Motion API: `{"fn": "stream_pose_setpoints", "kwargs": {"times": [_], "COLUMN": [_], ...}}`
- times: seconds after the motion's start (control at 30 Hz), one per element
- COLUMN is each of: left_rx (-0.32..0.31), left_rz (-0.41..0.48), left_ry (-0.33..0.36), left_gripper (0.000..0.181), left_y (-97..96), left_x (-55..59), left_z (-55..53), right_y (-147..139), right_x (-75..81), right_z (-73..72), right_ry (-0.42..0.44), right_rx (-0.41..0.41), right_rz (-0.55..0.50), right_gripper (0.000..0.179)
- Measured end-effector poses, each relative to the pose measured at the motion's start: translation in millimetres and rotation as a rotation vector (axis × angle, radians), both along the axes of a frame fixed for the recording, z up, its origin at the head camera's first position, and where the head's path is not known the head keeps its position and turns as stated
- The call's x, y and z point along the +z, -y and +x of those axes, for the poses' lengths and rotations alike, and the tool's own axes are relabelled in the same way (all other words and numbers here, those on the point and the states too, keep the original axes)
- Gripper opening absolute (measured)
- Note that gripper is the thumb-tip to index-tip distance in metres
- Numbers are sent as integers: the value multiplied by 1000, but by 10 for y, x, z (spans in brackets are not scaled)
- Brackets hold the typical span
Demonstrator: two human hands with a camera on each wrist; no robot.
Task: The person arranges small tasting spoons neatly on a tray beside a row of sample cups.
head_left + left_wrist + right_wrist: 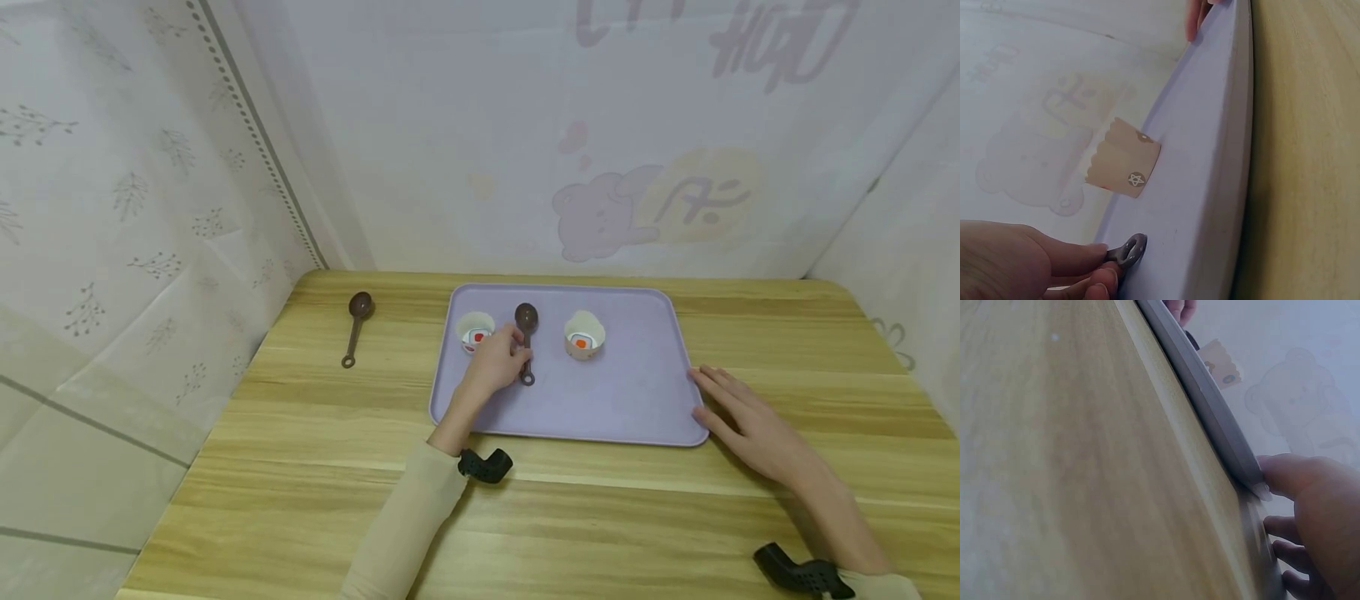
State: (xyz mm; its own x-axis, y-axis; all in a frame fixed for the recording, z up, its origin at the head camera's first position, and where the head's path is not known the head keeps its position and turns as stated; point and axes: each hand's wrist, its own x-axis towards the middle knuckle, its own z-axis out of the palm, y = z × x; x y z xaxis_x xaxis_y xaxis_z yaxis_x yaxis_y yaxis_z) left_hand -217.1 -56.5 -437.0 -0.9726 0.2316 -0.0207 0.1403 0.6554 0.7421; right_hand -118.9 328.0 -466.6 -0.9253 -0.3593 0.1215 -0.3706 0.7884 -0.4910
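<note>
A brown measuring spoon [527, 318] lies over the lavender tray [637, 400], its bowl toward the back wall. My left hand [495, 358] pinches its handle; in the left wrist view the handle's ring end [1132, 251] pokes out past the thumb and fingertips. Left of that hand, a paper baking cup [476, 327] with a red-marked piece inside is partly covered by it. To the right stands another paper cup [584, 337], holding an orange-marked piece. My right hand [742, 421] rests against the tray's right edge, fingers extended; the right wrist view shows its thumb [1282, 474] at the tray corner.
A second brown measuring spoon [358, 321] lies on the wooden table [315, 467], left of the tray. A printed cloth wall [450, 167] rises behind the table's back edge, with another patterned cloth [150, 192] along the left.
</note>
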Motion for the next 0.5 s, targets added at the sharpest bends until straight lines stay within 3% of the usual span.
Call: {"fn": "stream_pose_setpoints", "kwargs": {"times": [0.5], "left_rx": [20], "left_rz": [-5], "left_ry": [-11], "left_gripper": [25], "left_y": [-13], "left_x": [-30], "left_z": [-11], "right_y": [-7], "right_x": [2], "right_z": [-1], "right_ry": [18], "right_rx": [-7], "right_rz": [0], "right_gripper": [63]}}
